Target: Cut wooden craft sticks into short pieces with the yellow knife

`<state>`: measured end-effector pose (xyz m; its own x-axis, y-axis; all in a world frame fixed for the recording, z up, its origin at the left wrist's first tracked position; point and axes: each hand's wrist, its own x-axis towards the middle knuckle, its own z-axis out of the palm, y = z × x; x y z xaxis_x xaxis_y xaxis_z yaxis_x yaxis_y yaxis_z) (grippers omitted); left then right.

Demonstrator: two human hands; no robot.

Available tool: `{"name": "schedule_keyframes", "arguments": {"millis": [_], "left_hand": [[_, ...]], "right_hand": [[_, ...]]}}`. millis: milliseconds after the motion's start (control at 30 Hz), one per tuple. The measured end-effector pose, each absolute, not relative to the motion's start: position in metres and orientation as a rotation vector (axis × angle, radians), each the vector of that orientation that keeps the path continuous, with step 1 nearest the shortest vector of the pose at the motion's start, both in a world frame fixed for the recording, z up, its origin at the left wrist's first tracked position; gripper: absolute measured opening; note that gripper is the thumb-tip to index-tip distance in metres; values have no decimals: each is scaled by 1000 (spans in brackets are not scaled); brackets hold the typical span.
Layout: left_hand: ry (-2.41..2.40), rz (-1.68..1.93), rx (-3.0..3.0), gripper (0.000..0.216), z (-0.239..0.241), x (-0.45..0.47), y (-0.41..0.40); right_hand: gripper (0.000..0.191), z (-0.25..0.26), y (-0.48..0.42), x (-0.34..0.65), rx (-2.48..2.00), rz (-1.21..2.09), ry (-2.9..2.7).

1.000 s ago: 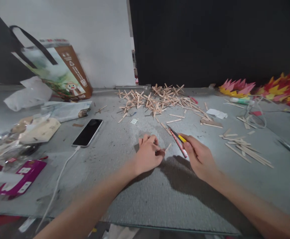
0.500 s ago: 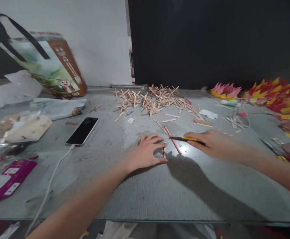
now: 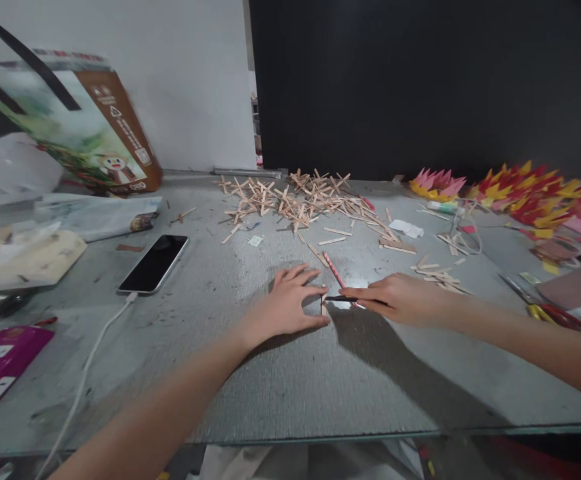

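Note:
My left hand (image 3: 290,300) rests on the table with thumb and index finger at the two ends of a short wooden stick (image 3: 324,308), holding it down. In my right hand (image 3: 395,299) is a slim dark cutter knife (image 3: 339,299), gripped in closed fingers. Its tip reaches the middle of the wooden stick, between the left thumb and index finger. Just behind the knife lies a red-and-white striped stick (image 3: 333,268), partly hidden by my right hand. A loose wooden stick (image 3: 317,255) lies beyond it.
A pile of crossed wooden sticks (image 3: 290,200) spreads at the back. A phone (image 3: 154,264) on a white cable lies left, near a purple packet (image 3: 8,363) and a printed bag (image 3: 85,127). Scissors (image 3: 538,308) and pointed paper shapes (image 3: 525,193) are on the right.
My right hand has moved left and slightly down, bringing the knife tip from beside the striped stick to the wooden stick. My left hand keeps its hold. The view has shifted slightly.

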<state>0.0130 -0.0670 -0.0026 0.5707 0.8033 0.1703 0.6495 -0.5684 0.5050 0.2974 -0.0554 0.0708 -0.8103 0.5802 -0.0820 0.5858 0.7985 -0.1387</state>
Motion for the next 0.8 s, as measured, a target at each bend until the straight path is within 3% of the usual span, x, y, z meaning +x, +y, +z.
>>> {"name": "schedule_keyframes", "arguments": {"millis": [533,800], "left_hand": [[1183,511,2407,61,3,14,-67],[1200,477,2415,58,4,13,-65]], "right_hand": [[42,73,-55,299,887,-161,2971],[28,92,-47,275,871,42,2834]]}}
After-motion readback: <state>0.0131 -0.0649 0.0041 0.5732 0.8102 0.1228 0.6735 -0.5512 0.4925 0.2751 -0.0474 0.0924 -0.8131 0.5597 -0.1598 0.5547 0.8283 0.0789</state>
